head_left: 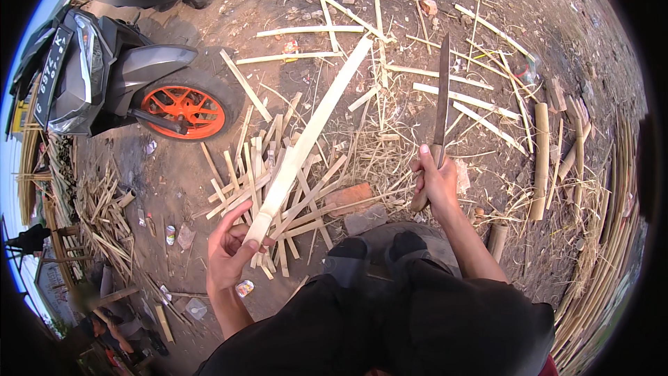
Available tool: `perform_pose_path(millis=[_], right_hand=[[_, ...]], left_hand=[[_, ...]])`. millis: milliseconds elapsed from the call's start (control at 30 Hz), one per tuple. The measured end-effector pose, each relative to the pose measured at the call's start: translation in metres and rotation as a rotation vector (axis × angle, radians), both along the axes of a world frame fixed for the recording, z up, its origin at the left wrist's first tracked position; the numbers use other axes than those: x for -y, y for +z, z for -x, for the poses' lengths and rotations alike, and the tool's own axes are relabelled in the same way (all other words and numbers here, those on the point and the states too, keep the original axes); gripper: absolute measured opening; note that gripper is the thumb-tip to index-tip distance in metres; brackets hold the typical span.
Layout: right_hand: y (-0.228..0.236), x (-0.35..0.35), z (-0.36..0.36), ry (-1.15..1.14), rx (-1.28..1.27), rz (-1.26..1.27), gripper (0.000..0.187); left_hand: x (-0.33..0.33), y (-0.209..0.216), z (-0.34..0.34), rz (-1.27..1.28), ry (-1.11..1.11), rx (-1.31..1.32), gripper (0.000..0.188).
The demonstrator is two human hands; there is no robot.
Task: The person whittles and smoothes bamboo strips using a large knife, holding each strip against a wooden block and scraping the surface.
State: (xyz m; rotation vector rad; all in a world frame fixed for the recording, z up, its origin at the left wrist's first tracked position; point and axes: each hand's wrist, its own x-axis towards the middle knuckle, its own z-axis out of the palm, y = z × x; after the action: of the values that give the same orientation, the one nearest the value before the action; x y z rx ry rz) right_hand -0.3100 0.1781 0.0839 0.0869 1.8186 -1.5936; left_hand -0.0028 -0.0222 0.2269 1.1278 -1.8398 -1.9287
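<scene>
My left hand [233, 247] is closed around the near end of a long, pale split bamboo strip [306, 141]. The strip slants away from me to the upper right, above a heap of short split strips. In my right hand [438, 179] is a long machete [443, 94] with a dark blade and a wooden handle. Its blade points away from me, nearly upright in the picture, and my thumb lies along the top of the handle. The blade is apart from the strip. Below my left hand's strip lies the pile of cut bamboo strips [316, 198].
A motor scooter [104, 76] with an orange front wheel stands at the left. Bricks [350, 196] lie before my feet. Loose strips and shavings cover the dirt ahead. A bamboo pole section [540, 160] lies at the right, beside long bundled poles [612, 237]. More cut strips [104, 219] are heaped left.
</scene>
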Motion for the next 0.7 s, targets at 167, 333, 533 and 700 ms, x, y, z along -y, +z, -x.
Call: perform_pose_path(millis=[167,333,533,700], right_hand=[[-0.028,-0.013,-0.031,0.445,-0.368,-0.102,0.038],[-0.013,-0.017,-0.072,0.852,-0.370,-0.211,0.048],[0.010,0.005,-0.085,0.917,-0.329,-0.022,0.055],[0.002,0.015,-0.081,0.873,-0.404,0.009,0.048]], left_hand=[[-0.032,-0.098,0.014,0.170,-0.104,0.197,0.035],[-0.053,-0.094,0.042,0.385,0.026,0.361,0.021],[-0.058,-0.081,0.068,0.564,0.059,0.309,0.022],[-0.062,-0.089,0.070,0.463,0.084,0.358,0.024]])
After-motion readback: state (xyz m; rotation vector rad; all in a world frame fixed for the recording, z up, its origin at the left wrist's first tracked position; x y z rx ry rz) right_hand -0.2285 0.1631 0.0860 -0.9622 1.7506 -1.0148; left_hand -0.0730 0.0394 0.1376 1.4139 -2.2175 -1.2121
